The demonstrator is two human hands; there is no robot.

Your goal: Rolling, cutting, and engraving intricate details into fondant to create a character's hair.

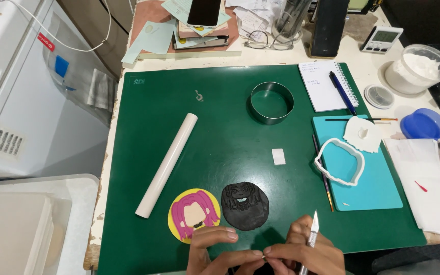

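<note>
Left hand [215,252]: at the bottom edge of the view, fingers curled, thumb and forefinger tips pinched together against those of the other hand on something too small to identify.

Right hand [306,254]: fingertips pinched at the same spot; a craft knife [312,229] is clamped between its fingers, slim metal handle, pointed blade tilted up and away from the person.

Black fondant disc [245,205]: flat, roughly round, lying on the green cutting mat [220,132] just beyond the hands; embossed with a hair outline, one small pale blue piece at its centre.

Yellow disc [194,215]: touching or just beside the black one on its left; bears pink hair and a beige face.

White rolling pin [167,165]: lies diagonally on the mat, left of the discs.

Metal ring cutter [272,103]: upright, at the far side of the mat.

Turquoise board [378,183]: right part of the mat, carrying a white outline cutter [339,161] and a white fondant scrap [362,133].

Table [367,63]: holds a spiral notebook [327,86] with blue pen and a tub of white powder [419,69].
</note>
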